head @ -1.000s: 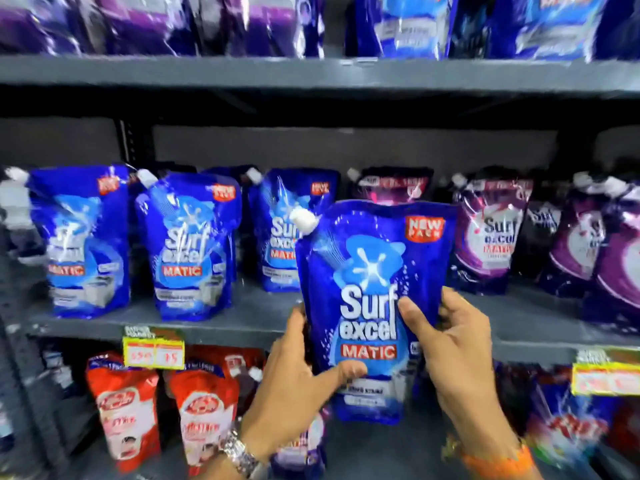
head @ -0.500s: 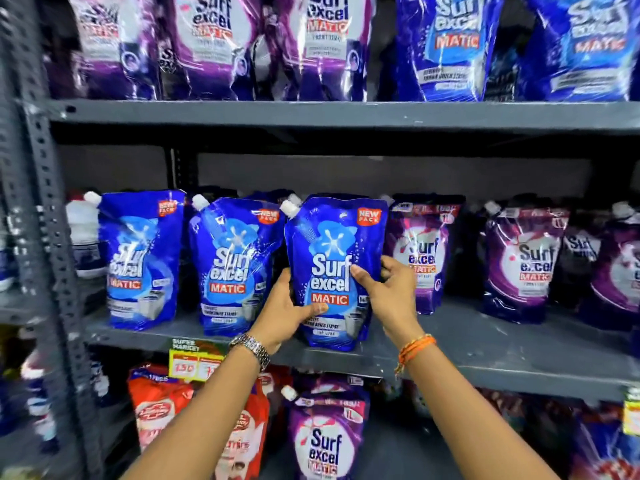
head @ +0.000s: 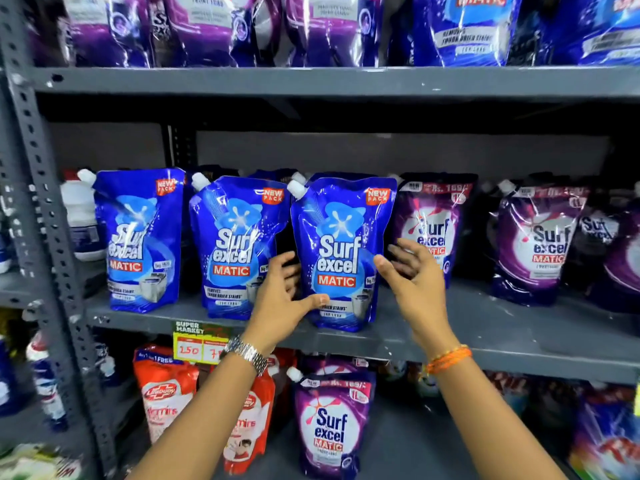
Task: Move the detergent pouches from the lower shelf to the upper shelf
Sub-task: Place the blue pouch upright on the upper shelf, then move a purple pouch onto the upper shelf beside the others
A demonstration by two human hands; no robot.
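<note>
A blue Surf Excel Matic pouch (head: 341, 251) stands upright on the middle shelf (head: 502, 327), third in a row with two other blue pouches (head: 235, 247) to its left. My left hand (head: 277, 299) is at its lower left with the fingers spread, and the thumb lies across the pouch's bottom front. My right hand (head: 412, 282) hovers just off its right edge, fingers apart, holding nothing. On the lower shelf below stands a purple Surf Excel pouch (head: 330, 431).
Purple pouches (head: 540, 244) fill the middle shelf to the right. The top shelf (head: 311, 79) carries purple and blue pouches. Red Lifebuoy pouches (head: 166, 393) stand at lower left under a price tag (head: 197, 344). A perforated grey post (head: 52, 237) rises at left beside a white bottle (head: 81, 209).
Both hands lifted the blue pouch from below and set it on the middle shelf. The grip has loosened and my right hand has come off it.
</note>
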